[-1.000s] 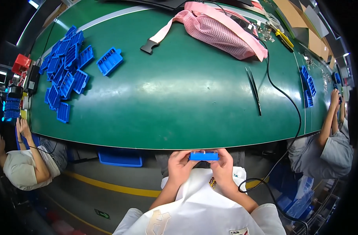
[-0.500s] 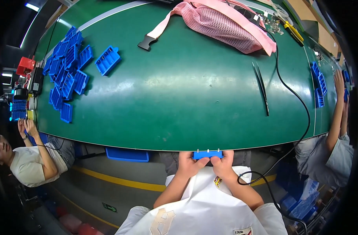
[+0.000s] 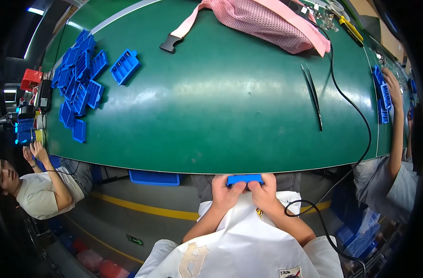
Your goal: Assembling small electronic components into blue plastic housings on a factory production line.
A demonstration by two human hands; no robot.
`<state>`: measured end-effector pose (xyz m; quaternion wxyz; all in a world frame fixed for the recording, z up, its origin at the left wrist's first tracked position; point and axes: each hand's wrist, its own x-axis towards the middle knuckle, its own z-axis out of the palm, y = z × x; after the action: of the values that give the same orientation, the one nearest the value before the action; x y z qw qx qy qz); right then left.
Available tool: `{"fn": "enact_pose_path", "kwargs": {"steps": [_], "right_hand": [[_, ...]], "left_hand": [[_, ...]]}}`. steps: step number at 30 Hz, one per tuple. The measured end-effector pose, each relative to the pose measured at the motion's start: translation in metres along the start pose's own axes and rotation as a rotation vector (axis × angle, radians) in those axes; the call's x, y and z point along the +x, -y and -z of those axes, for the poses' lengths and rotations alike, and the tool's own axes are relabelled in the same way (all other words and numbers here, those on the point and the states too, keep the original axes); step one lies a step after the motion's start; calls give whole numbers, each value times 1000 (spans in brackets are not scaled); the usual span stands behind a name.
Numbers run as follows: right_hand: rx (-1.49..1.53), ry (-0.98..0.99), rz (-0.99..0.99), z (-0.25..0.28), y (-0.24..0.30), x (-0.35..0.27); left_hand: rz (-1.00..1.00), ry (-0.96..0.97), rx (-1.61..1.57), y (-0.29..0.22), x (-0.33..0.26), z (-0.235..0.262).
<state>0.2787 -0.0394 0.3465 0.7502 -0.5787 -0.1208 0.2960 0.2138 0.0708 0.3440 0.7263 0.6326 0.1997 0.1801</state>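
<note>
At the near table edge, my left hand [image 3: 225,192] and my right hand [image 3: 266,191] grip a blue plastic battery holder [image 3: 245,179] between them. Both thumbs press on its near side, while the other fingers curl round its ends, partly hidden. Similar battery holders lie in a heap [image 3: 75,81] on the left of the green table [image 3: 197,125]; their long compartments show. One single holder [image 3: 125,67] rests just right of that heap. Black tweezers [image 3: 314,97] lie on the table's right side.
A pink mesh bag [image 3: 271,25] with a buckle strap lies at the far side. A black cable [image 3: 359,120] runs down the right side past my lap. Yellow-handled pliers [image 3: 351,32] lie far right. Co-workers sit at left [image 3: 49,194] and right [image 3: 392,185], more holders [image 3: 382,95] by the latter.
The holder in my hands has tilted, and the metal tabs that stood along its far edge no longer show. At right, the co-worker's hand has moved to the holders there. My view has shifted slightly.
</note>
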Motion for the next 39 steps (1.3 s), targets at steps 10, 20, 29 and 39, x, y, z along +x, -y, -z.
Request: {"fn": "enact_pose_path", "kwargs": {"steps": [10, 20, 29, 39], "right_hand": [[95, 8, -113, -22, 24, -4], [21, -27, -63, -18, 12, -4], [63, 56, -165, -15, 31, -5], [143, -55, -296, -25, 42, -6]], "left_hand": [[300, 126, -460, -10, -6, 13], [208, 32, -95, -15, -3, 4], [351, 40, -230, -26, -10, 4], [479, -50, -249, -42, -11, -5]]}}
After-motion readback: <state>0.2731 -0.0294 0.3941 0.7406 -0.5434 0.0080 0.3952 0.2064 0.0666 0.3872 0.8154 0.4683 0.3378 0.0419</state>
